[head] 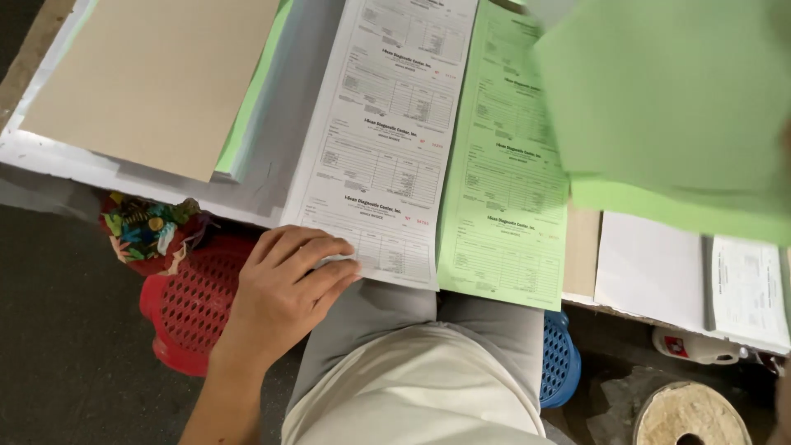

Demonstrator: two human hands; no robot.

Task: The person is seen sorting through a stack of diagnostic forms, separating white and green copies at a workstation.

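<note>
A lifted green sheet [667,115] blocks the upper right. Between the cardboard stack [156,82] and the white forms [387,140], a bare strip of table [288,124] leaves passage. The left hand [284,284] covers the forms' near corner.

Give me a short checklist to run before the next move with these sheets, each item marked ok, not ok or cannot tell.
1. Left hand steadies the white sheet: ok, its fingers rest on the sheet's near corner.
2. White sheet lies flat: ok.
3. Green sheet lies flat beside the white one: ok, their long edges meet.
4. Lifted green paper is under control: cannot tell, it is blurred and in the air.
5. Right hand's grip: cannot tell, the hand is not in view.
6. Sheets fully supported: not ok, both near ends hang over the table edge above the lap.
</note>
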